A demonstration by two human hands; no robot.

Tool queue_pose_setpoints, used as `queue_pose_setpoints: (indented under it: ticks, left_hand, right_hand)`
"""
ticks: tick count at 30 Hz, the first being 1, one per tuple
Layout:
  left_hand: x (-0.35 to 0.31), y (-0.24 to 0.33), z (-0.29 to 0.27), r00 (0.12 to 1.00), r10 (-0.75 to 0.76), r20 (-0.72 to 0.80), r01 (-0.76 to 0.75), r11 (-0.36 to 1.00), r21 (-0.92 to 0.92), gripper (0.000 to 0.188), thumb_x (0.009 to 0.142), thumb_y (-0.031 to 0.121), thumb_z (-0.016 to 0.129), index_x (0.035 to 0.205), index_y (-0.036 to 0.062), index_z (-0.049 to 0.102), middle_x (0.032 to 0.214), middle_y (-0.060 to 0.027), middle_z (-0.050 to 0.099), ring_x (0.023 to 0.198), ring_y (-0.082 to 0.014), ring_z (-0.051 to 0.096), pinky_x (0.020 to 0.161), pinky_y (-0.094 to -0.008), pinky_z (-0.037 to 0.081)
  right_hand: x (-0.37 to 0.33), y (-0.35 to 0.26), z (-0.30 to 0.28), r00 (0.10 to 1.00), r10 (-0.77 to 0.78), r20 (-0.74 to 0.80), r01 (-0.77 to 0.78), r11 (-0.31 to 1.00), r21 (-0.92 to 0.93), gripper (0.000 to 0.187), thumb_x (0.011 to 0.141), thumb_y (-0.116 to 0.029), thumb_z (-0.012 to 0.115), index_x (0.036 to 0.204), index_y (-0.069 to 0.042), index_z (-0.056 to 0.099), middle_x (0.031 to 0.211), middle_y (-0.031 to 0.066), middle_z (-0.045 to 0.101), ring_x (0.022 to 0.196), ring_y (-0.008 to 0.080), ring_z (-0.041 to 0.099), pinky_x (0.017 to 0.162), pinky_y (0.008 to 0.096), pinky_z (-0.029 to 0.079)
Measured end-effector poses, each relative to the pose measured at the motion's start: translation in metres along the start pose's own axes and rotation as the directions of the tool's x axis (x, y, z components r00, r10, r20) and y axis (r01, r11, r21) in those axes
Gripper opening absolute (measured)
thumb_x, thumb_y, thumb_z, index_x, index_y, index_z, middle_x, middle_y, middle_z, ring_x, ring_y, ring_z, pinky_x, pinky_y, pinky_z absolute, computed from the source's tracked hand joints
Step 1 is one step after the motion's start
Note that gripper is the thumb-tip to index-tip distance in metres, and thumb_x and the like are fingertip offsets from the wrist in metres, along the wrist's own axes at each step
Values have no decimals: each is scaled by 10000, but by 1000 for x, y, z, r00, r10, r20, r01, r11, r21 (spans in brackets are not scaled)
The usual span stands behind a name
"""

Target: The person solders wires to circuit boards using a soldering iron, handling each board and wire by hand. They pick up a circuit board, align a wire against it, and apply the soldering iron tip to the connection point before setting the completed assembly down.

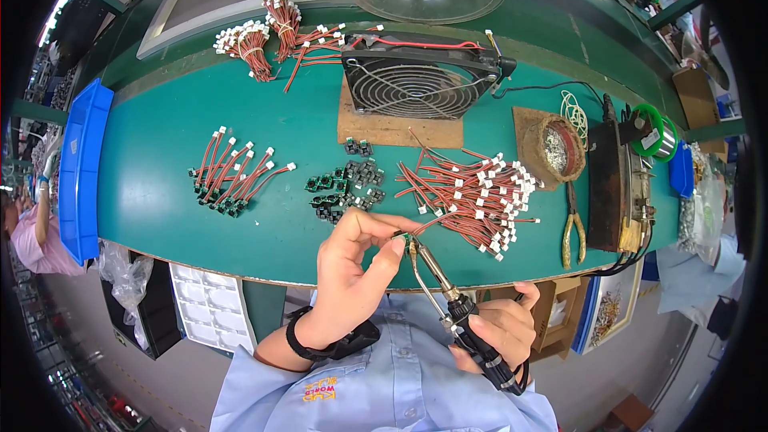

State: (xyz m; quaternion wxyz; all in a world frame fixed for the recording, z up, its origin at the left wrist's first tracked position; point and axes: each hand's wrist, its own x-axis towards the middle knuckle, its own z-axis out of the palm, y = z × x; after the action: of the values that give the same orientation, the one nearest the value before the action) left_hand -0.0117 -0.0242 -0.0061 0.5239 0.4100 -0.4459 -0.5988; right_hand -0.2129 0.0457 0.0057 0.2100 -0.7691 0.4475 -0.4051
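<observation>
Near the front edge of the green table, my left hand (356, 260) is closed in a pinch on a small green circuit board (406, 237). A two-wire lead with a white plug seems to run from the board toward the pile at its right; the joint is too small to make out. My right hand (506, 330) wraps round a black-handled soldering iron (472, 338) with a thin metal feed tube alongside. Its tip meets the board or lies very close to it. Just beyond are several loose boards with black parts (344, 184) and a pile of red-and-black leads (480, 192).
Boards with leads attached (232, 176) lie at left. A black fan (416, 88) stands behind on a brown board. At right are a round tin (554, 150), pliers (573, 228), a dark soldering station (612, 192) and a green solder spool (658, 134). A blue tray (83, 172) edges the left.
</observation>
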Motion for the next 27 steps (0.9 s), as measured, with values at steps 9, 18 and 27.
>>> queue_pose_setpoints:
  ticks: [9, 18, 27]
  left_hand:
    - [-1, 3, 0, 1000, -17, 5, 17, 999, 40, 69, 880, 10, 498, 906, 27, 436, 1019, -190, 612, 966, -198, 587, 840, -314, 453]
    - [0, 2, 1, 1000, 18, 5, -18, 999, 44, 86, 871, 5, 512, 912, 23, 438, 1022, -189, 610, 969, -202, 587, 849, -318, 452]
    - [0, 9, -1, 1000, -9, -19, 8, 999, -37, 84, 867, -15, 513, 904, 10, 443, 1018, -178, 618, 940, -163, 582, 794, -283, 451]
  right_hand:
    - [-5, 0, 2, 1000, 0, -14, 0, 1000, 15, 444, 609, -194, 794, 1017, -135, 627, 743, -12, 637, 682, 136, 617, 944, 375, 275]
    - [-4, -2, -2, 1000, 3, -6, -3, 1000, 14, 439, 612, -192, 793, 1014, -128, 628, 749, -9, 644, 683, 137, 623, 942, 370, 277]
    - [-20, 22, -9, 935, -38, -354, 15, 998, -68, 400, 774, -268, 665, 1104, -64, 568, 913, 112, 630, 726, 162, 611, 945, 465, 317]
